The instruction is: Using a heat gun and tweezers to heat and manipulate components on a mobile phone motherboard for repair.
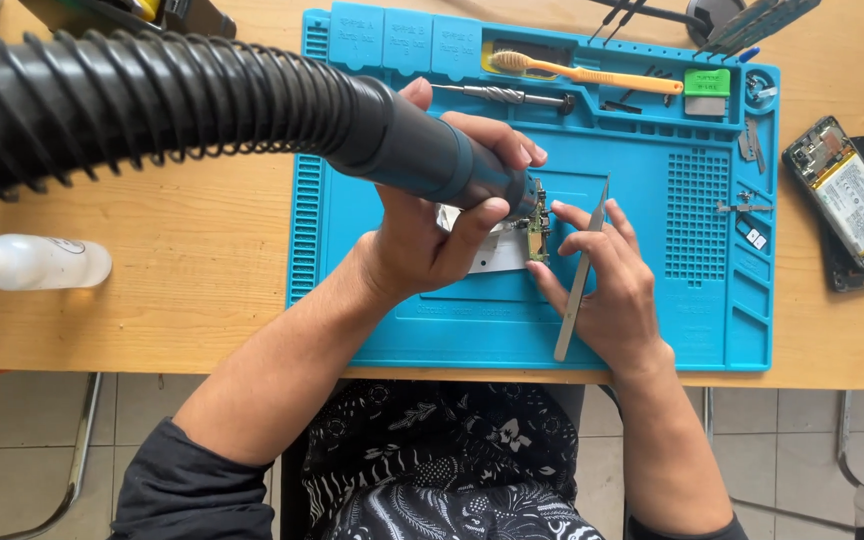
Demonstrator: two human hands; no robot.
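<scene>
Wide wooden bench (182, 270) under everything, chair legs and tiled floor showing below its near edge. Blue mat (712, 300) laid square on it, raised rims and small trays along the top and right side, most likely so loose parts stay put. Fat black ribbed hose (132, 100) sweeping in from the upper left, ending in a dark nozzle (442, 160) angled down toward the middle of the mat. Left hand (422, 235) wrapped round that nozzle, fingers (497, 135) curled tight over the barrel, thumb under it, tip aimed right at the work. Right hand (617, 290) just beside, flat and low on the mat, fingers pressed together along steel tweezers (582, 270) that run down across the palm, point upward; seemingly braced there to steady the piece. Between the two hands, the circuit board (538, 225): small, green, lying on a pale plate (497, 250), partly hidden beneath the nozzle tip, fingertips of the right hand touching its edge. Off right, clear of the mat, an opened phone (847, 200) with its battery showing, parked out of the way. Far left, a clear squeeze bottle (32, 262) lying on its side. Up in the mat's top tray, an orange toothbrush (592, 72) and a metal tool (502, 96), within reach. Tiny metal bits (747, 205) in the right-hand compartments, too small to name.
</scene>
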